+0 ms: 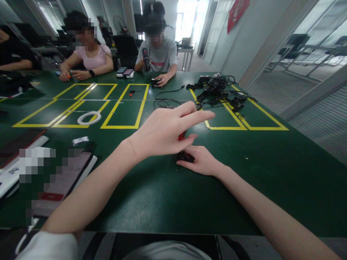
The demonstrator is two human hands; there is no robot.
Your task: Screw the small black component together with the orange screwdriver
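My left hand (165,128) is raised over the table in front of me, its index finger stretched out and its thumb apart. Behind the thumb and fingers a small red part (182,135) shows; the hand hides the rest of that object. My right hand (202,159) lies low at the table top. Its thumb and fingers close around a small dark, glossy object (184,157), directly below the left hand. What kind of object this is cannot be made out.
Phones (63,180) lie at the left, near a white tape ring (89,118). Yellow tape (121,127) marks rectangles on the green table (271,162). A heap of black cables (217,86) sits at the back right. Across the table, one person (157,50) holds a drill-like tool (145,57).
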